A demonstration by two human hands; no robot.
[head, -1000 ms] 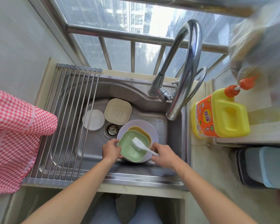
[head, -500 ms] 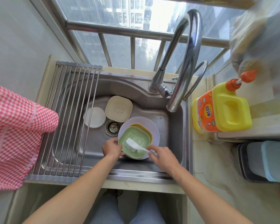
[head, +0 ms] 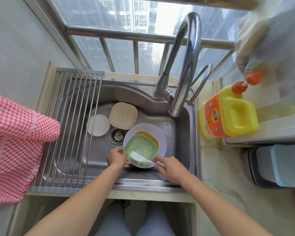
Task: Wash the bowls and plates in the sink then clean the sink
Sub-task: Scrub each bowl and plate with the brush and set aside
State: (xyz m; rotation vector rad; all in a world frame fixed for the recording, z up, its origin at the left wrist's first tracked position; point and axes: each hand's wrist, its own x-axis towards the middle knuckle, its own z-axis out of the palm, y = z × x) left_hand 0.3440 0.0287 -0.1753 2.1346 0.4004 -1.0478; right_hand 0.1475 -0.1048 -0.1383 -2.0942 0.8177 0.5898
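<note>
Fingers of the left hand (head: pixel 117 158) are curled round the green bowl (head: pixel 140 149) rim, steadying it; the brush (head: pixel 140 157) is gripped by the right hand (head: pixel 170 168) for scrubbing.

The yellow detergent jug (head: pixel 228 114) at the right carries an orange label with large Chinese characters, too blurred to read. The stamped marks on the sink's far rim (head: pixel 146 88) and the faucet base (head: pixel 167 90) cannot be read either.

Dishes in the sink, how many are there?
5: green square dish gripped by the left hand, on a yellow dish on a lilac round plate; beige bear dish; white round plate. More may be hidden.
</note>
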